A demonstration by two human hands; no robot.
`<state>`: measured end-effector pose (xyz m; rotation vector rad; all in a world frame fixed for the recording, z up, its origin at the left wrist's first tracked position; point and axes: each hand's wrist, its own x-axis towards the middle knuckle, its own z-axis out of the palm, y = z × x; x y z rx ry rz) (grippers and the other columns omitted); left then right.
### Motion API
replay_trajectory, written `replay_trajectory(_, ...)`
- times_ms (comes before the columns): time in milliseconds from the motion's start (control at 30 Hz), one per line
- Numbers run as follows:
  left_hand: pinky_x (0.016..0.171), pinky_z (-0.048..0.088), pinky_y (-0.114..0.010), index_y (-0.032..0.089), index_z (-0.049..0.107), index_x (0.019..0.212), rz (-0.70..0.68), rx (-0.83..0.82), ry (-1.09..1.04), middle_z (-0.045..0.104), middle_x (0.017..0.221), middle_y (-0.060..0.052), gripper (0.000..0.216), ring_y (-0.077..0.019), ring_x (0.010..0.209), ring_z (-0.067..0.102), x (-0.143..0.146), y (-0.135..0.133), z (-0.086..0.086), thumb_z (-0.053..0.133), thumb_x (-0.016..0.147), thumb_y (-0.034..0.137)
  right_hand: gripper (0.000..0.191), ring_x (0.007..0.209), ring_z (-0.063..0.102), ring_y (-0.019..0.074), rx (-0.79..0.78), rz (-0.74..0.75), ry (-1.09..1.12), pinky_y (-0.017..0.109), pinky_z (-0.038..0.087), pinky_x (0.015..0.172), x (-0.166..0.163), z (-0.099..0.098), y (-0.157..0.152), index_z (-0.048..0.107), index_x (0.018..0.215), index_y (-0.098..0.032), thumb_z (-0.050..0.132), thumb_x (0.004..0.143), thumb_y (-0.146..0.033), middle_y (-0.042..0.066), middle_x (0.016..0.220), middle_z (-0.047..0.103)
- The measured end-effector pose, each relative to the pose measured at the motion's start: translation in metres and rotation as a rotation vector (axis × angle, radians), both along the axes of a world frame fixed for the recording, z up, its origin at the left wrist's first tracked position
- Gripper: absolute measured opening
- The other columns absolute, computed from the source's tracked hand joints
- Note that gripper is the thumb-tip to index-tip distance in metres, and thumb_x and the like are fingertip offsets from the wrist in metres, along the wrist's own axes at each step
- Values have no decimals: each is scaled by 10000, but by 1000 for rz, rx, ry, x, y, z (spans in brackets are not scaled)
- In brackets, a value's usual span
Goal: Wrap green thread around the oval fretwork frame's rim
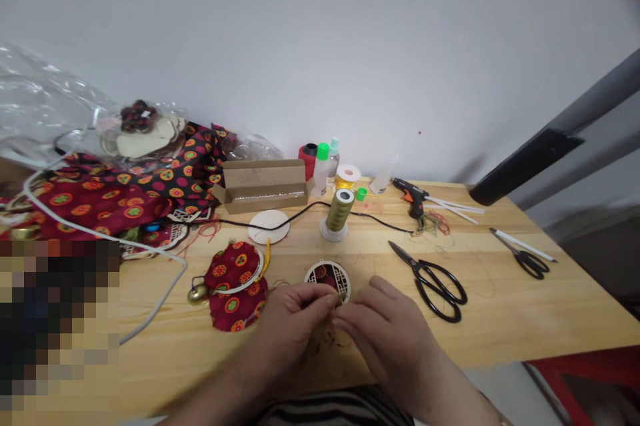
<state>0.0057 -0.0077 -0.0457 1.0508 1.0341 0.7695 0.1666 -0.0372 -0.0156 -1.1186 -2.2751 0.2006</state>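
Note:
My left hand point(305, 313) and my right hand point(383, 319) meet near the table's front edge, both with fingertips pinched together. What they pinch is too small to make out. Just behind the fingertips lies a round white openwork frame point(327, 265) with dark red patterned fabric inside; my fingers cover its lower part. Left of my left hand lie round pieces of red patterned fabric point(233, 266), one with a white rim, beside a small brass bell point(197, 293). Large black-handled scissors point(433, 286) rest to the right of my right hand.
A green thread spool point(341, 213) stands behind the frame. Farther back are an open cardboard box point(265, 196), a green-capped bottle point(321, 169) and a glue gun point(413, 196). Patterned cloth point(125, 186) is heaped at left, near a white cable point(163, 306). Smaller scissors point(527, 259) lie right.

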Motion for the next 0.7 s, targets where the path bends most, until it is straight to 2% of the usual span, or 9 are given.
replay_trajectory(67, 636, 369, -241, 161, 722, 643, -79, 9, 33, 634, 612, 2, 155, -149, 645, 516, 0, -1, 4, 650, 724, 273, 173, 666, 500, 151, -70, -11, 65, 266, 409, 593, 5, 5, 5, 663, 807, -163, 504, 874, -151, 45, 693, 613)
replay_trajectory(133, 571, 331, -229, 163, 713, 609, -131, -1, 37, 571, 527, 26, 186, -124, 563, 461, 0, -3, 8, 638, 730, 281, 155, 693, 528, 140, -178, -17, 166, 254, 420, 612, 9, 7, 11, 667, 812, -178, 524, 868, -155, 30, 719, 607)
replay_trajectory(267, 488, 242, -225, 154, 673, 529, -190, -10, -71, 482, 461, 43, 236, -94, 488, 366, -1, -5, 7, 639, 727, 278, 140, 632, 543, 114, -390, -96, 421, 217, 430, 577, 11, 2, 22, 666, 721, -176, 577, 827, -156, 8, 674, 600)
replay_trajectory(433, 423, 157, -227, 142, 659, 562, -80, -163, -231, 419, 423, 59, 254, -65, 404, 265, -1, -6, -3, 667, 728, 335, 120, 591, 552, 116, -604, -236, 591, 203, 437, 557, 5, -12, 20, 689, 697, -158, 621, 782, -206, 8, 623, 637)
replay_trajectory(567, 414, 184, -212, 138, 666, 572, -2, -208, -364, 373, 393, 74, 246, -53, 378, 255, 2, -6, -3, 667, 738, 320, 152, 630, 588, 117, -702, -236, 677, 189, 456, 598, 0, -18, 11, 711, 728, -171, 592, 806, -224, 8, 669, 683)
replay_trajectory(633, 431, 238, -202, 139, 672, 561, 28, -187, -369, 421, 411, 62, 233, -52, 386, 295, 3, -6, -1, 667, 737, 291, 162, 644, 602, 112, -702, -226, 680, 174, 459, 612, -1, -17, 7, 717, 729, -184, 585, 815, -218, -2, 674, 690)
replay_trajectory(700, 500, 319, -199, 142, 674, 545, 64, -138, -343, 525, 486, 26, 226, -72, 459, 402, 4, -5, 1, 663, 736, 263, 161, 641, 611, 107, -686, -226, 666, 160, 459, 609, -2, -15, 4, 719, 730, -190, 586, 818, -213, -9, 664, 689)
